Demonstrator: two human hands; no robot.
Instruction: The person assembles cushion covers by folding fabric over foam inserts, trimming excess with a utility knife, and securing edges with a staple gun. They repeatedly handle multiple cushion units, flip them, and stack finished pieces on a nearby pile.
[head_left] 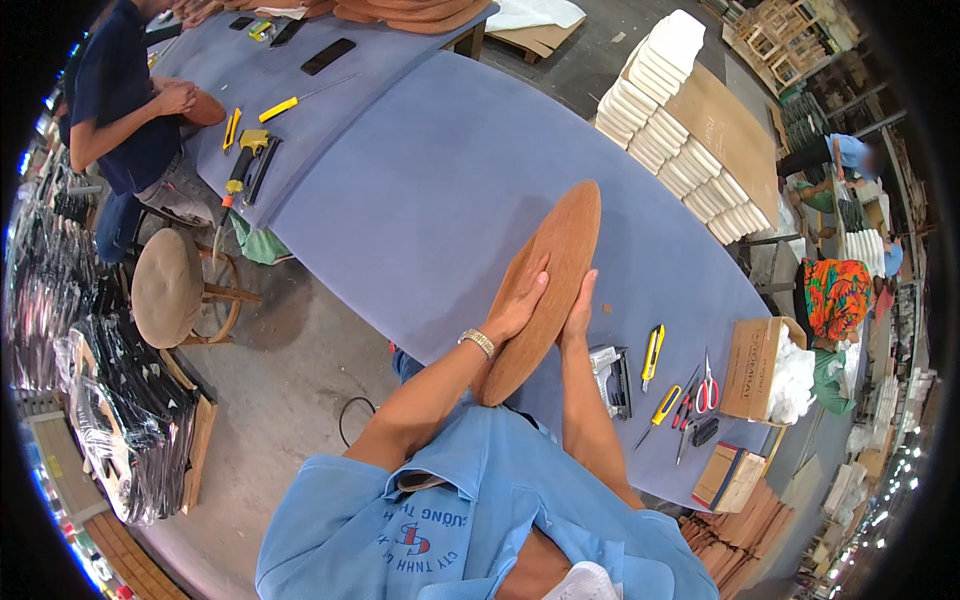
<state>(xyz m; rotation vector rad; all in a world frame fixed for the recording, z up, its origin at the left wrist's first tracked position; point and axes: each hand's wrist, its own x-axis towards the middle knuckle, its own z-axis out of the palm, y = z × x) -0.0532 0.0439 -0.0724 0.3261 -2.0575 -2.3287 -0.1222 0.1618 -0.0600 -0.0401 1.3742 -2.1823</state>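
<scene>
A brown, thin, padded panel that looks like an upholstered seat pad (565,235) stands tilted on edge over the table, its lower end close to my body. My left hand (517,308) presses on its left face with the fingers stretched along it. On the other side, my right hand (578,312) lies against the pad near its right edge. The pad is held between both hands; part of the right hand's fingers is hidden behind it. Nearest to my right forearm is a silver-and-black staple gun (610,380) lying on the table.
Right of me on the blue table (400,190) lie a yellow cutter (652,356), a screwdriver (660,411), red-handled scissors (707,392) and a cardboard box (750,368) with white stuffing. White pads (665,140) are stacked beyond. At left, a co-worker (115,110) handles a brown piece near a staple gun (240,165).
</scene>
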